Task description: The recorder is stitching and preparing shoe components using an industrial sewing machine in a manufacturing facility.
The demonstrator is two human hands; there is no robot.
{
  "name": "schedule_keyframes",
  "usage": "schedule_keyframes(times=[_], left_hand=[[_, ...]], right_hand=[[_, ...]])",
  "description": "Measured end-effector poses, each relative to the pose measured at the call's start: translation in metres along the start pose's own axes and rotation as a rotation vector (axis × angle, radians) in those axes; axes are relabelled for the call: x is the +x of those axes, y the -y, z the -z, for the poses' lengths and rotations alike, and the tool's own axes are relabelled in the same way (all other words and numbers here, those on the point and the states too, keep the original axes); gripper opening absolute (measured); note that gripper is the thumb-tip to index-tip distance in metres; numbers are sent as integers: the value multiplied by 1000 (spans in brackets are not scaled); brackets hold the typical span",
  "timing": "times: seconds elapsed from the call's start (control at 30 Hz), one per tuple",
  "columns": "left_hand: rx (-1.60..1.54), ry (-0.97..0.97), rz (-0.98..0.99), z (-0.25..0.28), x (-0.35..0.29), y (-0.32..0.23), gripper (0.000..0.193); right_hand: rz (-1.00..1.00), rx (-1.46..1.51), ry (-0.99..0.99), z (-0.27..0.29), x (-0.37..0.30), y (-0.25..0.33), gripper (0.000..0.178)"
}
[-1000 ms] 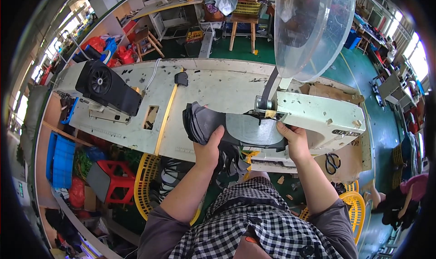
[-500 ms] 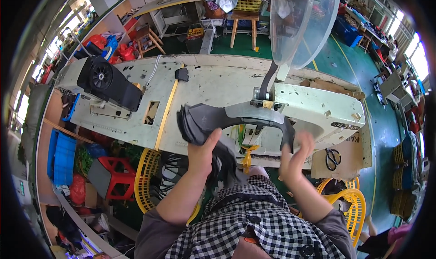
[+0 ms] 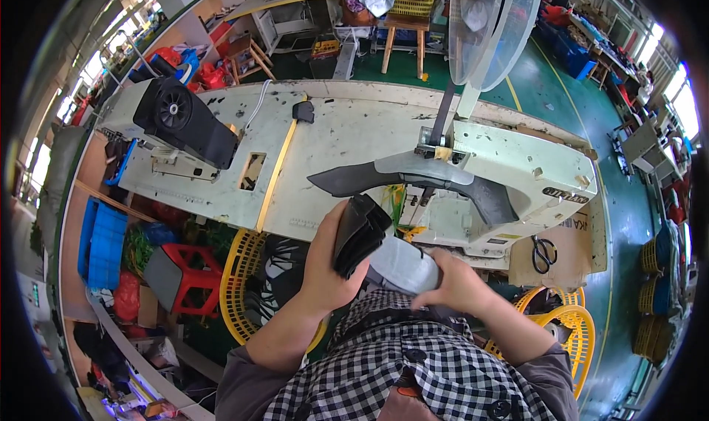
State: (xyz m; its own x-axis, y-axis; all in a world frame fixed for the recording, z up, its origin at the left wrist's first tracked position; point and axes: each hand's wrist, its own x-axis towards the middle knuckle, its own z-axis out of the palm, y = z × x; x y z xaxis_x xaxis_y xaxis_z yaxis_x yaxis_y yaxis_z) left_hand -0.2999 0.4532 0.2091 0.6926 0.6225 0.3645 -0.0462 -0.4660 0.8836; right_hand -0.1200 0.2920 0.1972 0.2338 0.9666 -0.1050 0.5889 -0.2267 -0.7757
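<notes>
My left hand [image 3: 325, 267] is wrapped round a stack of dark curved fabric pieces [image 3: 362, 235], held low in front of my apron. At the light grey stretch of these pieces [image 3: 402, 264], my right hand [image 3: 459, 284] pinches the right side between thumb and fingers. Beyond my hands, a single curved grey-and-black fabric piece [image 3: 354, 177] lies across the sewing bed, its middle beneath the head of the white sewing machine [image 3: 528, 170]. Neither hand touches that piece. A yellow tie [image 3: 415, 233] hangs by the machine's near side.
A black machine part with a round wheel [image 3: 173, 109] stands at the table's left. Black-handled scissors [image 3: 544, 254] lie on cardboard at the right. Yellow baskets [image 3: 235, 295] and a red stool [image 3: 193, 281] stand below. A clear plastic disc [image 3: 487, 33] rises behind the machine.
My left hand has drawn the stack away from the machine, toward me. My right hand has come down from the piece on the machine and taken hold of the stack's grey part.
</notes>
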Motion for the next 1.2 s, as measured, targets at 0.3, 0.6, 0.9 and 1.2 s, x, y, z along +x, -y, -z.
schedule_keyframes(times=[0.3,0.6,0.9,1.2], left_hand=[[-447,-411,29,-21,61,-11,56],[-697,-475,310,-43,69,32,52],[-707,-481,353,-46,83,33,52],[-682,-397,487,-32,27,18,55]], right_hand=[[-112,398,-265,83,34,7,26],[-152,878,-442,56,56,-14,32],[-109,797,-554,55,77,-29,36],[82,1254,-130,-10,29,-61,67]])
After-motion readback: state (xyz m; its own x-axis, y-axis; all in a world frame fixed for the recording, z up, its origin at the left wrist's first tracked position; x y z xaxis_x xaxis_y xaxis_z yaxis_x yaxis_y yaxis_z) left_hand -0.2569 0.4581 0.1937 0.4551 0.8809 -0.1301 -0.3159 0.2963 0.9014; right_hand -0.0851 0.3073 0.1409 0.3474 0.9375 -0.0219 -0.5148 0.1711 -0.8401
